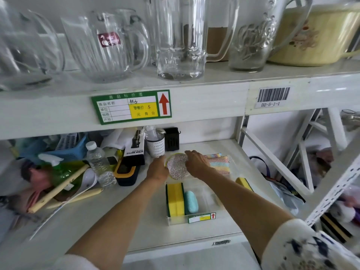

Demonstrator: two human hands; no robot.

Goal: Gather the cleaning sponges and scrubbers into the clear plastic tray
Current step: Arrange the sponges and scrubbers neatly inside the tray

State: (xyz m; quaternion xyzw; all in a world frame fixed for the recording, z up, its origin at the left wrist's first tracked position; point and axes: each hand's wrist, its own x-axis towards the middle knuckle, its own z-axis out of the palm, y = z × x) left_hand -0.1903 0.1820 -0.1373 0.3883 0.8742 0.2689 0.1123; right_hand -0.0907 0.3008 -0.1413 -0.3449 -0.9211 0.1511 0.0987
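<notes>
A clear plastic tray (175,220) lies on the lower shelf, with yellow-and-green sponges (174,198) and a teal scrubber (191,202) in its left side. Just beyond the tray's far end, a round silver glitter scrubber (177,167) with a green rim is held from both sides: my left hand (158,168) on its left edge, my right hand (197,162) on its right edge. A pastel striped sponge (219,164) lies behind my right hand. Another yellow-and-green sponge (243,183) rests on the shelf to the right of the tray.
Left of the tray are a black-and-yellow holder (126,172), a water bottle (96,158), a spray bottle box (135,148), a green spray bottle (58,168) and wooden sticks (58,188). Glass jugs (181,36) stand on the upper shelf overhead.
</notes>
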